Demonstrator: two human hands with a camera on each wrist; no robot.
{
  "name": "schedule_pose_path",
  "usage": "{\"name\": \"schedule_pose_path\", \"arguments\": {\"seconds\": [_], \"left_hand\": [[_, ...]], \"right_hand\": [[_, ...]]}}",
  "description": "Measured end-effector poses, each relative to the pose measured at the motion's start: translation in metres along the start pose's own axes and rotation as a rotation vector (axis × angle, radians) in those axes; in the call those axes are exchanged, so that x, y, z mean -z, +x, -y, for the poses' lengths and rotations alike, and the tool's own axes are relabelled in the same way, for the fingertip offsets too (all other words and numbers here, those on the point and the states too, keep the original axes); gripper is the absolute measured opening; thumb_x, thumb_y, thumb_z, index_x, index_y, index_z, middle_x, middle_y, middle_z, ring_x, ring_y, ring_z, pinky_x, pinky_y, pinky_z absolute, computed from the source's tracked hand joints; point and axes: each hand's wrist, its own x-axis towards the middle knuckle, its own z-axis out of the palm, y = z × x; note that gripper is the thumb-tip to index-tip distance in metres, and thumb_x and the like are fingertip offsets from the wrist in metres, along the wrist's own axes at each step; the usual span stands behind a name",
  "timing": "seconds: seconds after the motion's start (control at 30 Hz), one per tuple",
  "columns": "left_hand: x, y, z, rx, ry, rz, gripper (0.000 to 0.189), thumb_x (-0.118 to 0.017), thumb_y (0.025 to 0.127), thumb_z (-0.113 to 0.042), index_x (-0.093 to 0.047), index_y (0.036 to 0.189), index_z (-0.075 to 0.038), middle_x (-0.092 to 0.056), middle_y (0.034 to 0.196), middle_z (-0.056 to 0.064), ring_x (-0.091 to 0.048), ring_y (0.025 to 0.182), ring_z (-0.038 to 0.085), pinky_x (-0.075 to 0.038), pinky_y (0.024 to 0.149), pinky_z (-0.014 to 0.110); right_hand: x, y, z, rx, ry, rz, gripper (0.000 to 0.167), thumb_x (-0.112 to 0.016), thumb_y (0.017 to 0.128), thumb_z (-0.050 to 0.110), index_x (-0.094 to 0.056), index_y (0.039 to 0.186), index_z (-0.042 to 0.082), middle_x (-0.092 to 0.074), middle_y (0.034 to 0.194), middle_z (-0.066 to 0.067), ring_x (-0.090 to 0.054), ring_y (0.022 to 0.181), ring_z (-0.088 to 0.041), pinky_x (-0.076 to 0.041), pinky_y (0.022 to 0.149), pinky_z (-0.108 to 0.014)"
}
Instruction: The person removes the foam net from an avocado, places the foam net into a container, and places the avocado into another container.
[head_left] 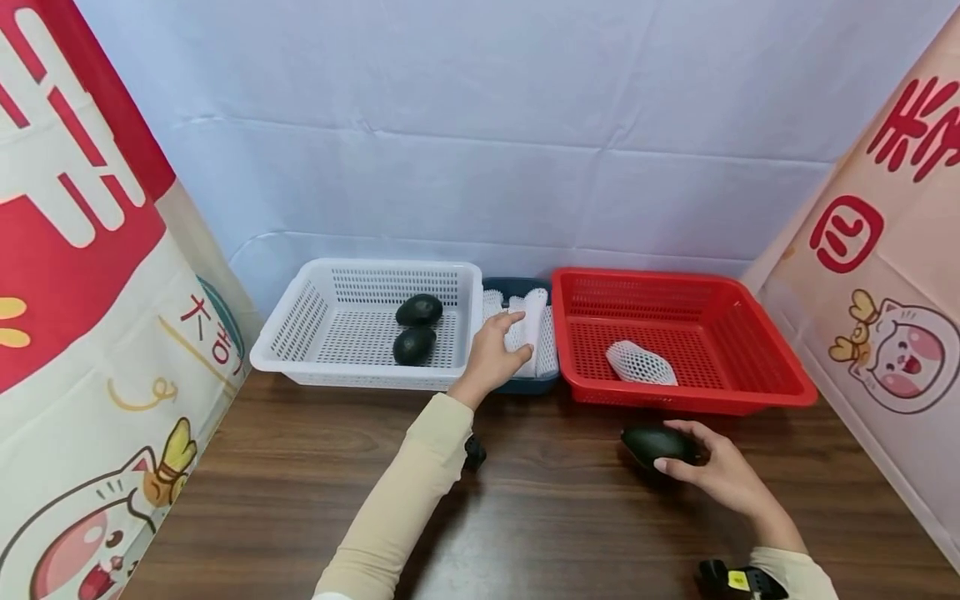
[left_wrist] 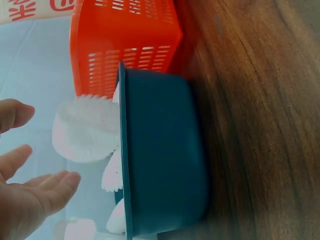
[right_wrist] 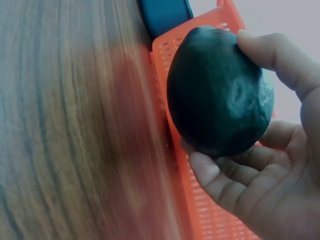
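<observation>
My right hand (head_left: 723, 471) grips a dark green avocado (head_left: 660, 447) in front of the red basket, thumb on one side and fingers round the other; the right wrist view shows the avocado (right_wrist: 220, 92) large. Over the dark blue bin (head_left: 525, 386) my left hand (head_left: 491, 354) is held with fingers spread, nothing between them. White foam net sleeves (head_left: 534, 325) fill that bin. In the left wrist view, one foam sleeve (left_wrist: 85, 129) sticks up past the rim of the bin (left_wrist: 162, 155), apart from the left fingers.
A white basket (head_left: 288, 367) on the left holds two avocados (head_left: 418, 310). In the red basket (head_left: 772, 392) on the right lies one foam-netted item (head_left: 640, 363). The bin stands between both baskets on the wooden table (head_left: 555, 508), with a pale cloth (head_left: 480, 192) behind.
</observation>
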Motion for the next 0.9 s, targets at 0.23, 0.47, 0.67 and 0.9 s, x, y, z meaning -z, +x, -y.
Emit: {"name": "schedule_pose_path", "arguments": {"seconds": [0.23,0.47,0.67,0.9], "left_hand": [[-0.001,-0.001,0.004,0.002,-0.001,0.005,0.048,-0.066,0.083,-0.012,-0.054,0.129,-0.006,-0.05,0.127,0.014,-0.052,0.107,0.028,-0.045,0.083,0.039],[-0.001,-0.003,0.007,-0.012,-0.008,-0.006,0.046,-0.066,0.083,-0.011,-0.056,0.127,-0.006,-0.051,0.124,0.014,-0.053,0.104,0.028,-0.047,0.081,0.036],[0.0,-0.017,0.011,-0.048,-0.084,-0.008,0.046,-0.067,0.083,-0.01,-0.054,0.128,-0.005,-0.051,0.123,0.014,-0.054,0.105,0.028,-0.049,0.08,0.035],[0.013,-0.036,0.015,-0.105,-0.162,-0.039,0.045,-0.068,0.083,-0.008,-0.056,0.126,-0.006,-0.054,0.119,0.014,-0.059,0.1,0.029,-0.051,0.077,0.036]], "right_hand": [[-0.001,0.0,0.001,0.015,0.005,-0.005,0.06,-0.075,0.08,0.026,-0.05,0.127,0.0,-0.056,0.113,-0.017,-0.055,0.089,-0.023,-0.046,0.069,-0.027],[-0.003,-0.001,0.0,0.023,-0.005,-0.019,0.059,-0.075,0.079,0.026,-0.051,0.127,0.001,-0.057,0.113,-0.016,-0.055,0.089,-0.021,-0.045,0.07,-0.026],[-0.01,-0.003,0.0,0.024,0.027,-0.003,0.059,-0.075,0.08,0.026,-0.05,0.128,0.002,-0.056,0.115,-0.016,-0.055,0.09,-0.022,-0.045,0.069,-0.028],[-0.018,0.002,0.005,0.057,0.047,-0.023,0.058,-0.075,0.08,0.025,-0.052,0.127,0.002,-0.056,0.118,-0.016,-0.055,0.092,-0.024,-0.046,0.072,-0.028]]}}
